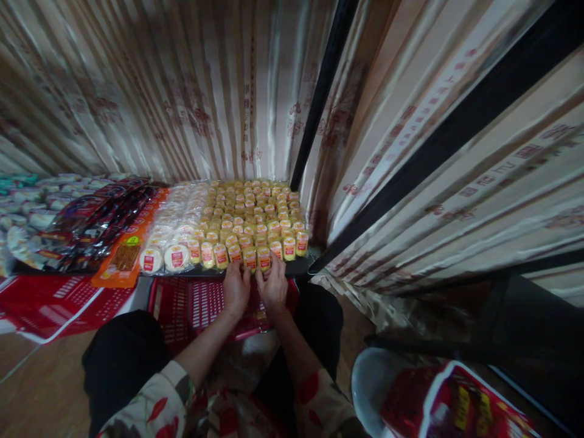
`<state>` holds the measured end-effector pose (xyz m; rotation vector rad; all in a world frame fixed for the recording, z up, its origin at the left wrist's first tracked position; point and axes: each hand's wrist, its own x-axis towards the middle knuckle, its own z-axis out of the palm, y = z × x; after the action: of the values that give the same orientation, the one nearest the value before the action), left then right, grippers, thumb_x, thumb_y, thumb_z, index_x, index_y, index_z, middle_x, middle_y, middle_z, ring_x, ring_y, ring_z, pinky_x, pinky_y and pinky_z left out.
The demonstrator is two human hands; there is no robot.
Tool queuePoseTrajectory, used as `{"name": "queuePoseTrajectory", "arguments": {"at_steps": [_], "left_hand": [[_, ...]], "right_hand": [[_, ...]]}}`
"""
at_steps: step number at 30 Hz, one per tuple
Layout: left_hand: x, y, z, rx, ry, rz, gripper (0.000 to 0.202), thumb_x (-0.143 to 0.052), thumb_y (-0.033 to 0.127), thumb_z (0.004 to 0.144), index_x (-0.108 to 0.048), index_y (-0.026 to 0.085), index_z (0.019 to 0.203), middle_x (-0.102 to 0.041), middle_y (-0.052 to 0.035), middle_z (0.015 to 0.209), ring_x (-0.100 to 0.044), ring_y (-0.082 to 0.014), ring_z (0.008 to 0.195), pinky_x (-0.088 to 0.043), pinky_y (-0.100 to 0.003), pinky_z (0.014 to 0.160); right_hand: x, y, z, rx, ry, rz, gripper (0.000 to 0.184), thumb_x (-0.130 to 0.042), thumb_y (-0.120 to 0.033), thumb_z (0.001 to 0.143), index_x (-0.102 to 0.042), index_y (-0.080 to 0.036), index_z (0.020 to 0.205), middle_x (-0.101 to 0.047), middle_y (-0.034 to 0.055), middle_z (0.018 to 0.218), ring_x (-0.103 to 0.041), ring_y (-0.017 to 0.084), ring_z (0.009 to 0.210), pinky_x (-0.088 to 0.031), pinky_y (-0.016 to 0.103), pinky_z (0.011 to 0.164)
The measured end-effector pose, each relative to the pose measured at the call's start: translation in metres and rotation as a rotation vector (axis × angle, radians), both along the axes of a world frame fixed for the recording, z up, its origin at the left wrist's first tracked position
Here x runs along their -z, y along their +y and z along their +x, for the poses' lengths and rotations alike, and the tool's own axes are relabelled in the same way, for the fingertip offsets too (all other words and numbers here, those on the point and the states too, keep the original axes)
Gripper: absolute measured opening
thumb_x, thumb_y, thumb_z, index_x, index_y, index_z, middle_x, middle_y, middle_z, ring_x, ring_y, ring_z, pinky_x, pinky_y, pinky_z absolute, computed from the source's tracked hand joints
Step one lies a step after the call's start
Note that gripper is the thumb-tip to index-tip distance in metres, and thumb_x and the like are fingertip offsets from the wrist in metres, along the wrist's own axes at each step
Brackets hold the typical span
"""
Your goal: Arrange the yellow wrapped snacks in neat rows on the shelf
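Small yellow packaged cakes (249,258) with red-and-white labels stand in tight rows on a dark shelf (298,267). My left hand (236,287) is at the front row, fingers curled and thumb against the packs. Beside it, my right hand (272,285) has its fingers bent over the front packs and its thumb low on them. Between them the two hands press a few front packs from the sides. Fingertips are partly hidden among the wrappers. To the left of the yellow packs lie rows of round white packaged cakes (177,258).
Further left are an orange snack bag (123,261), dark glossy packs (91,228) and white wrapped packs (41,201). A red basket (205,304) sits below the shelf, between my knees. Patterned curtains (219,91) and dark poles (323,97) stand behind. A pale bucket (369,383) holds a red bag (415,395) at lower right.
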<state>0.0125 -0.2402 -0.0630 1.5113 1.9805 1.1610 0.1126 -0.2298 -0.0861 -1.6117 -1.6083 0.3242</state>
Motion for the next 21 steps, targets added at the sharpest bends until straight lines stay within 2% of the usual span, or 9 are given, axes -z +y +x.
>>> {"name": "queuePoseTrajectory", "arguments": {"at_steps": [4,8,11,16,21], "left_hand": [[0.003,0.003,-0.001,-0.022,0.032,0.019,0.011,-0.047,0.024,0.083,-0.054,0.017,0.087,-0.056,-0.0042,0.080,-0.054,-0.0182,0.075,-0.045,-0.032,0.073],[0.006,0.005,-0.001,-0.031,0.023,0.046,0.007,-0.046,0.023,0.083,-0.051,0.018,0.083,-0.054,-0.0025,0.078,-0.053,-0.0162,0.073,-0.044,-0.030,0.071],[0.010,0.003,0.000,-0.025,0.038,0.055,0.005,-0.045,0.020,0.083,-0.050,0.018,0.083,-0.053,-0.0021,0.078,-0.053,-0.0155,0.072,-0.044,-0.029,0.070],[0.018,-0.001,-0.001,0.025,0.079,0.075,0.007,-0.044,0.017,0.084,-0.050,0.017,0.086,-0.053,-0.0035,0.080,-0.053,-0.0164,0.074,-0.045,-0.031,0.070],[0.022,-0.003,-0.006,0.100,0.130,0.119,0.008,-0.044,0.018,0.085,-0.051,0.018,0.089,-0.056,-0.0054,0.086,-0.056,-0.0177,0.080,-0.047,-0.031,0.073]], "right_hand": [[0.003,0.002,-0.001,-0.003,0.016,0.009,0.049,-0.045,-0.033,0.086,-0.038,-0.014,0.131,-0.051,0.0154,0.119,-0.061,0.019,0.088,-0.051,0.029,0.072],[0.003,0.001,-0.002,-0.008,0.075,-0.008,0.046,-0.045,-0.034,0.087,-0.040,-0.014,0.129,-0.051,0.0162,0.118,-0.062,0.018,0.081,-0.052,0.032,0.072],[0.003,0.000,-0.004,-0.005,0.149,-0.024,0.038,-0.045,-0.033,0.087,-0.045,-0.012,0.119,-0.050,0.0167,0.114,-0.062,0.016,0.074,-0.052,0.030,0.066],[0.005,-0.001,-0.005,0.011,0.168,-0.029,0.025,-0.044,-0.031,0.087,-0.051,-0.014,0.105,-0.049,0.0157,0.111,-0.060,0.015,0.075,-0.052,0.028,0.063],[0.009,0.001,-0.006,0.009,0.090,-0.027,0.026,-0.042,-0.030,0.088,-0.054,-0.015,0.106,-0.050,0.0128,0.105,-0.059,0.016,0.075,-0.050,0.029,0.066]]}}
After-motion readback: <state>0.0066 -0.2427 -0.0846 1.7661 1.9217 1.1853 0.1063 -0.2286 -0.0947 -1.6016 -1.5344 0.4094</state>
